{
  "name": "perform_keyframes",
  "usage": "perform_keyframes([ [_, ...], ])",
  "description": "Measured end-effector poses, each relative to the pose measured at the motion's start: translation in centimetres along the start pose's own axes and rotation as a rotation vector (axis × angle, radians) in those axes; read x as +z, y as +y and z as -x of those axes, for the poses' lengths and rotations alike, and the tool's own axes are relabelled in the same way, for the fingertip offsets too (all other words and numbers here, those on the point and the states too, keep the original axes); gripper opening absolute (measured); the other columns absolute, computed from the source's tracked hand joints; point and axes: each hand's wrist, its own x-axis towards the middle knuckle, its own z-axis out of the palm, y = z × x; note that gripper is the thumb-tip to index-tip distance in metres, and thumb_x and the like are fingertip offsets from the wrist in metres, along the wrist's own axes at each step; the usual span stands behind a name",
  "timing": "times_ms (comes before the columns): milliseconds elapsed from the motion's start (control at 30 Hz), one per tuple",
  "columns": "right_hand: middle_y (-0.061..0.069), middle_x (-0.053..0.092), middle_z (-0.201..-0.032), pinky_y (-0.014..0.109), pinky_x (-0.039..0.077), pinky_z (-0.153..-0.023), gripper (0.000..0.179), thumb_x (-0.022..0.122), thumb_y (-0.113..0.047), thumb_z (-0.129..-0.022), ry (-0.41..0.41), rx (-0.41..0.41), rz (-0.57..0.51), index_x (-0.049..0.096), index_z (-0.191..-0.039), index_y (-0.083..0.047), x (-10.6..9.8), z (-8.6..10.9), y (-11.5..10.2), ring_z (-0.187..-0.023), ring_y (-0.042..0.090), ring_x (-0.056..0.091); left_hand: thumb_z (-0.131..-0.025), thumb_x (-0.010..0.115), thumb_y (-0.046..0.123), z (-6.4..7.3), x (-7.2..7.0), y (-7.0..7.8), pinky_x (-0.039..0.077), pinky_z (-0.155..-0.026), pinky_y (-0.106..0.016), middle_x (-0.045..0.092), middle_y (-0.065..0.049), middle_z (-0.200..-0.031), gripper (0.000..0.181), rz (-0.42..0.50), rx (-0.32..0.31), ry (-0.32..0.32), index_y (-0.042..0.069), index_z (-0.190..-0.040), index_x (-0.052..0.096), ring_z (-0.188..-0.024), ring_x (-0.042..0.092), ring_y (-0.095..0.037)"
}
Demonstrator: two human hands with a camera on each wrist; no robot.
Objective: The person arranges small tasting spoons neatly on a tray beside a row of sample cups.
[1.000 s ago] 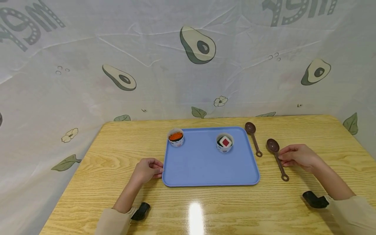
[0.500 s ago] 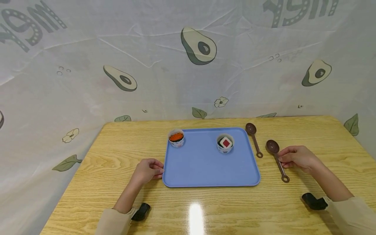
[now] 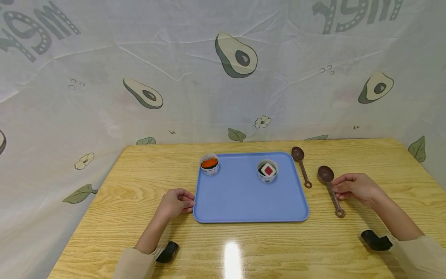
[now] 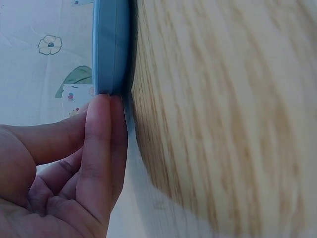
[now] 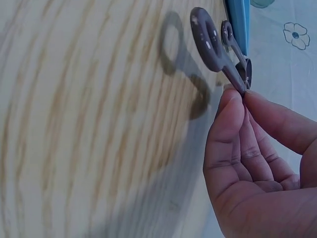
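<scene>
My right hand [image 3: 359, 189] pinches the handle of a brown measuring spoon [image 3: 326, 174] between thumb and fingertips. In the right wrist view the ring end of this spoon [image 5: 210, 42] casts a separate shadow on the wood, so it is off the table. A second brown spoon [image 3: 298, 154] lies between it and the blue tray [image 3: 226, 193]. My left hand [image 3: 177, 203] grips the tray's left edge near the front corner, fingertips at the tray wall [image 4: 111, 54] in the left wrist view. Part of the left thumb is hidden there.
On the tray stand two patterned paper cups: one [image 3: 209, 169] with orange-topped sushi at the back left, another [image 3: 266, 176] with a white and red piece at the back right. A patterned cloth [image 3: 195, 97] hangs behind the wooden table [image 3: 278, 248].
The held spoon and my right hand have shifted very slightly right. My left hand and the tray stay in place; the whole head view has drifted a little downward.
</scene>
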Motion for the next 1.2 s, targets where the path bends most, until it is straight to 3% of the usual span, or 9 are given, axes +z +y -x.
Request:
perform_keyframes([
  [833,0.005,0.061,-0.082,0.030,0.056,-0.064,0.009,0.054,0.000,-0.089,-0.007,-0.031,-0.045,0.060,-0.095,0.001,-0.5,0.3,-2.1,-0.069,0.017,0.060,-0.080,0.057,-0.017,0.0,-0.2,-0.1,0.056,-0.062,-0.029,0.057,-0.012,-0.071,0.013,0.051,0.014,-0.029,-0.015,-0.093,0.057,-0.063,0.060,-0.014],
  [1200,0.003,0.061,-0.083,0.031,0.055,-0.068,0.016,0.055,-0.003,-0.090,0.019,-0.044,0.041,0.056,-0.102,0.008,0.6,0.2,-3.4,-0.070,0.015,0.061,-0.081,0.058,-0.016,0.0,-0.1,-0.2,0.056,-0.062,-0.029,0.056,-0.013,-0.072,0.013,0.032,0.013,-0.026,-0.014,-0.093,0.058,-0.064,0.060,-0.014],
])
